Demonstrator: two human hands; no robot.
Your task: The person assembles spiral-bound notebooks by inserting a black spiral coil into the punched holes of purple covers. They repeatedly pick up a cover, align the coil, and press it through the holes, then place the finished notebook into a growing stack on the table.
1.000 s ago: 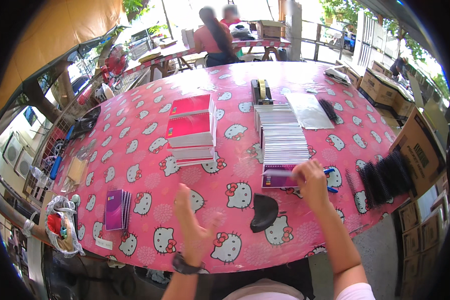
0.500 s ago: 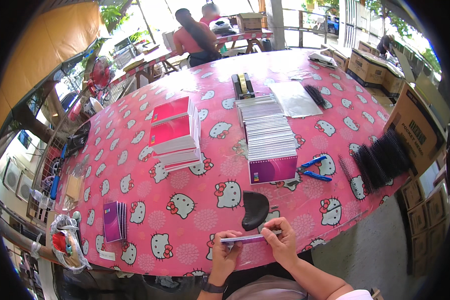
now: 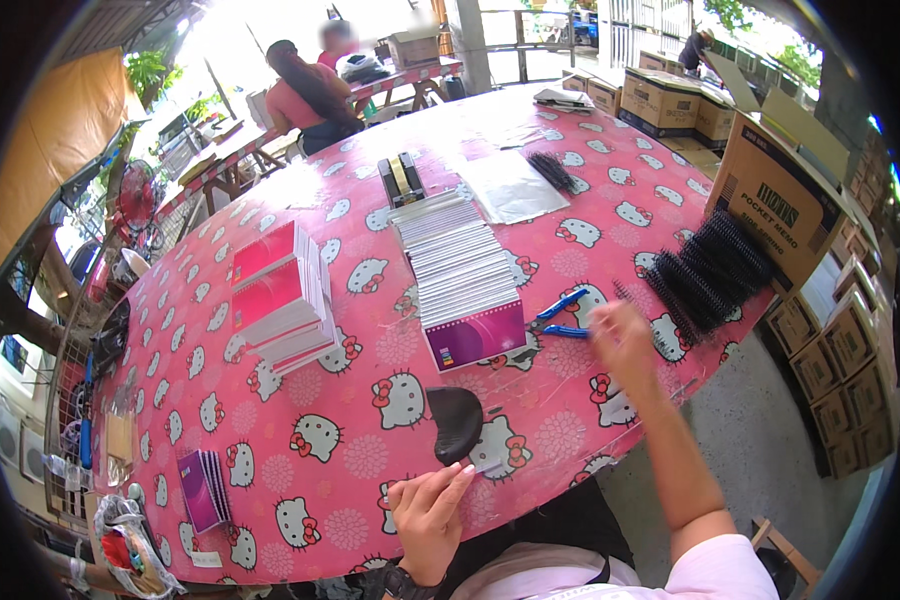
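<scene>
My left hand (image 3: pixel 432 515) is closed near the table's front edge, its fingers pressed together. It hides most of a thin notepad (image 3: pixel 487 467), of which only a pale sliver shows past the fingertips. Just beyond lies a black curved pad (image 3: pixel 456 424). My right hand (image 3: pixel 622 338) reaches out to the right, smeared by motion, so its fingers are unclear. It is between blue-handled pliers (image 3: pixel 565 314) and a heap of black spiral binding coils (image 3: pixel 715 270). A long row of purple-covered notepads (image 3: pixel 475 335) stands at the middle.
Pink-covered notepads (image 3: pixel 278 290) are stacked at left; several purple ones (image 3: pixel 203 490) lie at front left. Farther back are a tape dispenser (image 3: pixel 401 180), a clear plastic sheet (image 3: pixel 513 187) and more coils (image 3: pixel 551 172). A cardboard box (image 3: pixel 775 205) stands at right. Two people sit at the far table.
My right hand has let go of the notepad and moved right, toward the coils. My left hand stays near the front edge. The whole view has shifted, moving the table's things leftward.
</scene>
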